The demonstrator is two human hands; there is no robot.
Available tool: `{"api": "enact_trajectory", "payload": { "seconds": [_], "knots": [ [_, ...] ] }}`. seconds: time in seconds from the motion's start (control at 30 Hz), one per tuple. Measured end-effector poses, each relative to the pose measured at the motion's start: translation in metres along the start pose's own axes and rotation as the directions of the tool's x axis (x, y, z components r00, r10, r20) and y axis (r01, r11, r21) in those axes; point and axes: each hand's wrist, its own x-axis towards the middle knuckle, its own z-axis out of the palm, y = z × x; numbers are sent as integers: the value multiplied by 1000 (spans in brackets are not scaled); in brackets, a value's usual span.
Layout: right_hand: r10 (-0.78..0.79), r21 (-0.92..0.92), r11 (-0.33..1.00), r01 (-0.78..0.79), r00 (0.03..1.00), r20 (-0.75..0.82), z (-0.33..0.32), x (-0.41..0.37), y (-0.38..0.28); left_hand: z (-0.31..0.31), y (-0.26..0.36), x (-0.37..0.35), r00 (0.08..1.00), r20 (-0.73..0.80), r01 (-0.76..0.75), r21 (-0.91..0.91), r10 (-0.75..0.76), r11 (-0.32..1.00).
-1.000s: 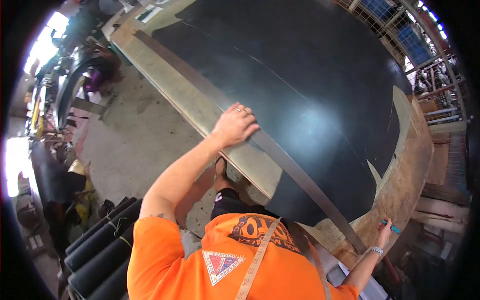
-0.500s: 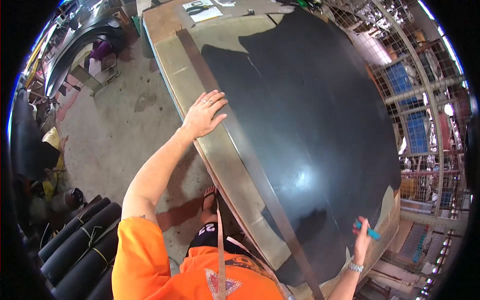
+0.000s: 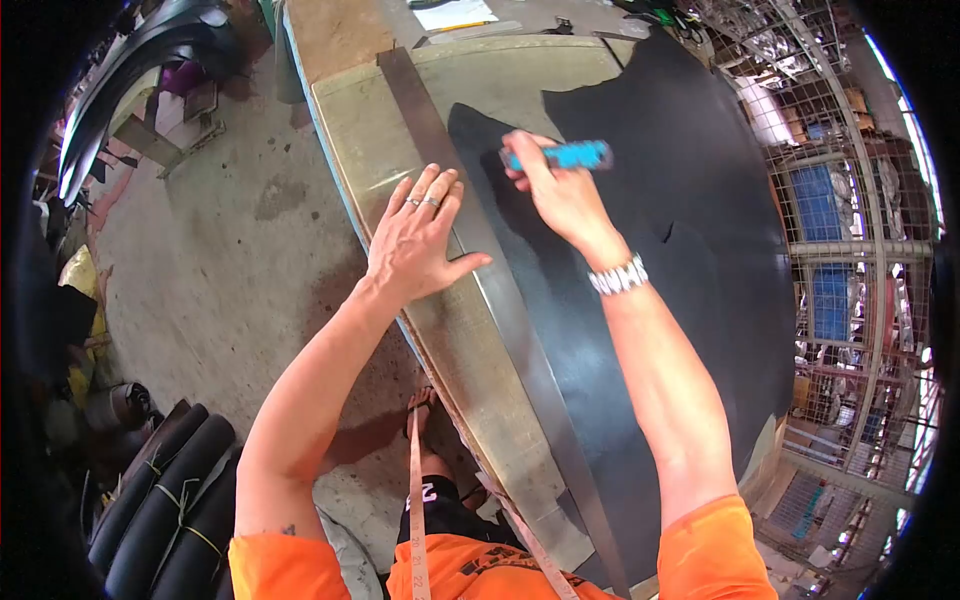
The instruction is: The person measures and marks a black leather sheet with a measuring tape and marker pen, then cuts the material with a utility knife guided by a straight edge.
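A large black sheet of leather (image 3: 690, 180) with ragged edges lies across the worktable. Along its left side runs a long metal straightedge (image 3: 520, 330). My left hand (image 3: 420, 235) is spread flat over the middle of the straightedge, fingers apart, pressing on it and the board beside it. My right hand (image 3: 560, 195) is closed around a turquoise utility knife (image 3: 575, 155), above the leather near its upper left corner. The blade tip is hidden or too blurred to make out.
The table is topped by a pale cutting board (image 3: 350, 130). Paper (image 3: 450, 12) lies at its far end. Wire mesh shelving (image 3: 840, 250) stands at right. Black rolls (image 3: 165, 500) lie on the floor at lower left. A tape measure (image 3: 418, 500) hangs in front of me.
My right hand has swung with the knife from the near right of the leather to its far left, by the straightedge. My left hand stays on the straightedge, its thumb more spread.
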Motion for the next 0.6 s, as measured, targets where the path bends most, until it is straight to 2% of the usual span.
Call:
{"api": "enact_trajectory", "payload": {
  "seconds": [0.03,0.2,0.6],
  "knots": [
    [-37,53,998,39,999,-38,16,16,2,0,-1,1,1000,-4,-2,-10,2,1000],
    [-73,-35,997,72,997,-6,43,57,14,-1,-4,4,999,30,28,-70,-26,997],
    [-119,-46,992,118,993,-25,55,68,23,1,-5,5,996,79,52,-71,-46,996]
  ]
}}
